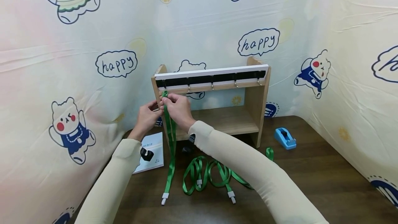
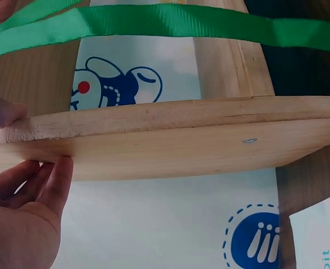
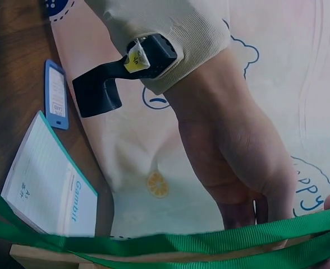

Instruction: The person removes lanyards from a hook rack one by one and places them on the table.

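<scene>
A green lanyard (image 1: 171, 137) hangs in front of the left end of a wooden shelf (image 1: 217, 122). My right hand (image 1: 180, 109) pinches the lanyard near its top, just below the leftmost metal hook (image 1: 165, 86); whether the loop touches that hook is hard to tell. A white clip (image 1: 165, 196) dangles at the lanyard's lower end. My left hand (image 1: 146, 117) holds the shelf's left side panel (image 2: 170, 154). In the left wrist view its fingers (image 2: 57, 188) press the outer face and the thumb lies at the edge.
More green lanyards (image 1: 199, 174) lie coiled on the dark table (image 1: 314, 182). A blue tape dispenser (image 1: 285, 138) stands right of the shelf. At left lies a white notebook (image 1: 155, 148), with a blue card holder (image 3: 56, 95) beyond it. Several hooks line the black strip (image 1: 200, 79).
</scene>
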{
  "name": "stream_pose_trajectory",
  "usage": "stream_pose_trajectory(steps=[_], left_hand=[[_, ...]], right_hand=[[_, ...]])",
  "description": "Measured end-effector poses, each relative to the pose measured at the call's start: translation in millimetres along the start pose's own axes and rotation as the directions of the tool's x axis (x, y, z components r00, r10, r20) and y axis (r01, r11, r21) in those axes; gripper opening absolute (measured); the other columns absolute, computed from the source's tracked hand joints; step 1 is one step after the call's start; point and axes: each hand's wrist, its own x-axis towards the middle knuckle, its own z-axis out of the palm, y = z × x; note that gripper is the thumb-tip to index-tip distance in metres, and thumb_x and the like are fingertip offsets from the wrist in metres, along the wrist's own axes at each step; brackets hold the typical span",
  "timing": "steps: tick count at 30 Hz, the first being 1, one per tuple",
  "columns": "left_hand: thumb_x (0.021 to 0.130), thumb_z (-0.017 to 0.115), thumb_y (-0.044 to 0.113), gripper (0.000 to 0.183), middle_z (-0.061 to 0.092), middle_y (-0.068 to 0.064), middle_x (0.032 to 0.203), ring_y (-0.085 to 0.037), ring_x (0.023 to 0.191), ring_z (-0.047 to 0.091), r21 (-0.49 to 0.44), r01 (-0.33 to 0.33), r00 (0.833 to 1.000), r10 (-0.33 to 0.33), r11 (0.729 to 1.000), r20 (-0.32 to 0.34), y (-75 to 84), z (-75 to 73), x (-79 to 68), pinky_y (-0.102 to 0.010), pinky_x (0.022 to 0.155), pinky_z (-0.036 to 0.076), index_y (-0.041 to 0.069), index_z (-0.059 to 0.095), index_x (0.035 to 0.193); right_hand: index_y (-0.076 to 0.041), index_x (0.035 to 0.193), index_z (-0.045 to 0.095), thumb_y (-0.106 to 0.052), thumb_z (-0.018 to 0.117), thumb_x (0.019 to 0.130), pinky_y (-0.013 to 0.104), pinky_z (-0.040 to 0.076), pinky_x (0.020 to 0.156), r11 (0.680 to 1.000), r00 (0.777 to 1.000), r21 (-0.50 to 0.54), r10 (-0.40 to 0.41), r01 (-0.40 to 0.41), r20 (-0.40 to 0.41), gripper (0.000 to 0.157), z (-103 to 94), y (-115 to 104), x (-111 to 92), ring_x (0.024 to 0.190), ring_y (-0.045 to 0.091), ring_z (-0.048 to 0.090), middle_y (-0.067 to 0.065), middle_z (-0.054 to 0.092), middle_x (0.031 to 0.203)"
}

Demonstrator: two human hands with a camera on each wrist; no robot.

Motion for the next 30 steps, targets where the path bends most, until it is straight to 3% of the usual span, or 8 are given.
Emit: stream_pose_trajectory(steps=[4,11,14,18,22,25,30], left_hand=[[0.096,0.068,0.033,0.065,0.054,-0.016,0.151,-0.034,0.137,0.053,0.008,-0.006,1.000,0.006,1.000,-0.006,-0.6,-0.2,-0.5,-0.050,0.110,0.051,0.010,0.046,0.152],[0.098,0.062,0.019,0.056,0.054,-0.017,0.149,-0.033,0.133,0.054,0.040,0.006,1.000,-0.005,0.999,-0.028,0.5,0.8,-1.9,-0.049,0.109,0.052,0.009,0.047,0.151],[0.098,0.060,0.020,0.051,0.059,-0.018,0.142,-0.031,0.121,0.057,0.073,-0.009,0.999,0.012,0.997,-0.044,0.2,0.7,-1.6,-0.043,0.100,0.056,0.008,0.053,0.147],[0.103,0.055,0.023,0.039,0.062,-0.020,0.127,-0.030,0.107,0.056,0.100,-0.040,0.998,0.044,0.994,-0.044,-0.7,-0.3,-3.6,-0.035,0.087,0.051,0.006,0.059,0.138],[0.105,0.054,0.019,0.046,0.058,-0.025,0.136,-0.034,0.117,0.055,0.083,-0.068,0.997,0.070,0.994,-0.017,0.1,-3.0,-7.0,-0.047,0.102,0.052,0.001,0.050,0.147],[0.102,0.060,0.019,0.059,0.052,-0.024,0.149,-0.038,0.133,0.051,0.025,-0.047,0.999,0.047,0.999,0.001,3.0,-3.5,-8.9,-0.054,0.116,0.044,0.003,0.039,0.155],[0.097,0.067,0.027,0.066,0.052,-0.020,0.151,-0.039,0.138,0.051,-0.031,0.004,1.000,-0.004,0.999,0.009,6.7,-0.6,-8.9,-0.055,0.116,0.044,0.010,0.042,0.155]], right_hand=[[-0.014,0.115,0.075,-0.021,0.065,0.100,0.028,0.063,0.083,1.000,1.000,-0.020,-0.004,0.005,0.005,0.020,-1.1,-2.3,-2.7,0.085,0.010,0.076,0.000,0.078,0.101],[-0.015,0.115,0.077,-0.023,0.068,0.097,0.031,0.063,0.086,1.000,0.999,-0.026,0.010,-0.009,0.052,0.021,-2.8,-2.8,-11.0,0.090,0.012,0.077,-0.001,0.080,0.101],[-0.014,0.115,0.078,-0.024,0.070,0.096,0.029,0.063,0.086,1.000,0.997,-0.008,0.002,-0.002,0.077,0.023,-2.3,-2.0,-15.8,0.093,0.012,0.077,0.000,0.080,0.102],[-0.015,0.114,0.078,-0.024,0.070,0.096,0.028,0.062,0.086,1.000,0.994,0.017,-0.012,0.011,0.109,0.022,-0.7,0.0,-25.0,0.097,0.009,0.076,0.000,0.080,0.106],[-0.012,0.116,0.077,-0.021,0.070,0.096,0.030,0.062,0.089,0.996,0.985,0.085,-0.009,-0.006,0.172,0.023,1.3,2.1,-37.5,0.101,0.012,0.076,0.004,0.079,0.110],[-0.007,0.119,0.075,-0.018,0.068,0.097,0.032,0.061,0.093,0.992,0.974,0.126,-0.004,-0.025,0.228,0.026,3.0,4.7,-47.4,0.103,0.016,0.076,0.010,0.078,0.112],[-0.001,0.121,0.073,-0.016,0.065,0.099,0.033,0.058,0.099,0.986,0.952,0.162,-0.003,-0.049,0.307,0.027,5.0,9.6,-62.7,0.105,0.021,0.076,0.020,0.076,0.113]])
